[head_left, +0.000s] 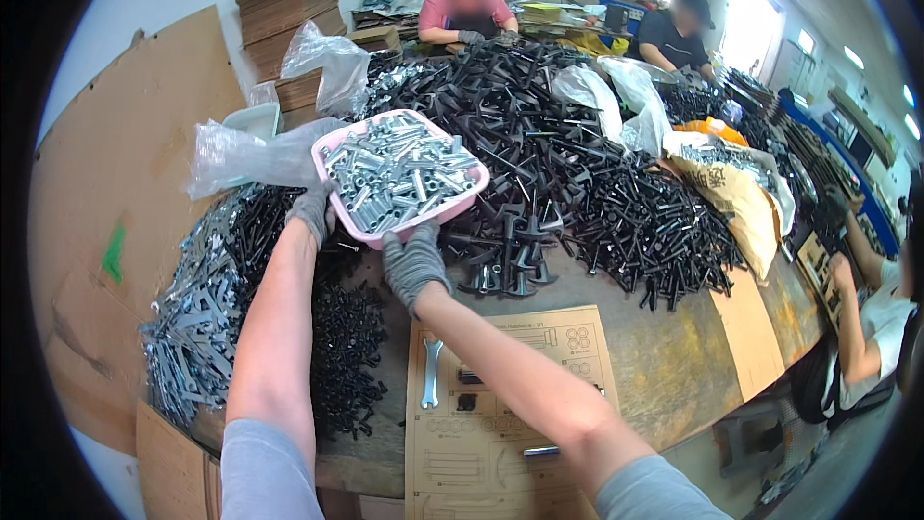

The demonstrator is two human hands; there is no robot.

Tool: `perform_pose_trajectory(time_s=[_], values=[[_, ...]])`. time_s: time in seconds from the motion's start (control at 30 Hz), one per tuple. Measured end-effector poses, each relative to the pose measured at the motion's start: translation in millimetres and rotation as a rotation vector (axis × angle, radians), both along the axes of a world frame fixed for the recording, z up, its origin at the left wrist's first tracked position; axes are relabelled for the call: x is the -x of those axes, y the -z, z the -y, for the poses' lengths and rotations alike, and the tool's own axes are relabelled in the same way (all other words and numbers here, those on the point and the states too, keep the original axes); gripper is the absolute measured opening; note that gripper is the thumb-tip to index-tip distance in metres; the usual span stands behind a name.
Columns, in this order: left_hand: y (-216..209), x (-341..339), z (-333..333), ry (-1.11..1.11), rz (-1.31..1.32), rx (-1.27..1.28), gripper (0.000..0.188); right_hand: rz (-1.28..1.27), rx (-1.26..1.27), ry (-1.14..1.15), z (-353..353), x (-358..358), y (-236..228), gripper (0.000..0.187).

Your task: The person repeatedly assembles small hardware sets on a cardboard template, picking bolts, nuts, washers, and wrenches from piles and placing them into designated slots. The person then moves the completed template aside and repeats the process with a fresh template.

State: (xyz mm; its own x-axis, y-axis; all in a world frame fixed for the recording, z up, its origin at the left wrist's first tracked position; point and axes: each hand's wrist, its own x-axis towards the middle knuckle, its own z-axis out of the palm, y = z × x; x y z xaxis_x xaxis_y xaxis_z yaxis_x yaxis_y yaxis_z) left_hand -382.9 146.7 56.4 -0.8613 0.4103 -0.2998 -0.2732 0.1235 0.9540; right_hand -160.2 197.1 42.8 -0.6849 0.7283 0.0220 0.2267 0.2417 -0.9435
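Note:
My left hand [314,213], in a grey knit glove, grips the left side of a pink plastic basket [466,200]. My right hand [416,265], gloved alike, holds the basket's near edge, its thumb by the rim. Short silver metal tubes [399,169] fill the basket, which is held above the heaped table. Below my right forearm lies a brown cardboard sheet [438,481] printed with part outlines. A small open-ended wrench [431,373] rests on the sheet, along with a few dark pieces and a silver rod [541,451].
Black metal brackets [510,116], black bolts [654,221], small black screws [348,356] and silver flat strips [197,318] lie in heaps. Plastic bags [255,154] and a yellow sack [736,202] sit among them. Other people [467,5] work at the far side and right.

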Motion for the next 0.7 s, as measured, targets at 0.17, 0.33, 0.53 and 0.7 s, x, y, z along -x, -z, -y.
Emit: perform_pose_trajectory(time_s=[0.17, 0.33, 0.53, 0.7], values=[[18, -57, 18, 0.010, -0.080, 0.092, 0.044, -0.011, -0.158, 0.050, -8, 20, 36, 0.084], [21, -98, 24, 0.109, 0.119, -0.103, 0.025, 0.265, -0.805, -0.284, -50, 9, 23, 0.044], [18, -44, 62, 0.004, -0.063, -0.011, 0.024, -0.027, 0.286, -0.242, -54, -6, 24, 0.041], [17, -3, 61, -0.080, -0.124, 0.110, 0.038, 0.199, -0.566, -0.091, -56, 36, 55, 0.052]])
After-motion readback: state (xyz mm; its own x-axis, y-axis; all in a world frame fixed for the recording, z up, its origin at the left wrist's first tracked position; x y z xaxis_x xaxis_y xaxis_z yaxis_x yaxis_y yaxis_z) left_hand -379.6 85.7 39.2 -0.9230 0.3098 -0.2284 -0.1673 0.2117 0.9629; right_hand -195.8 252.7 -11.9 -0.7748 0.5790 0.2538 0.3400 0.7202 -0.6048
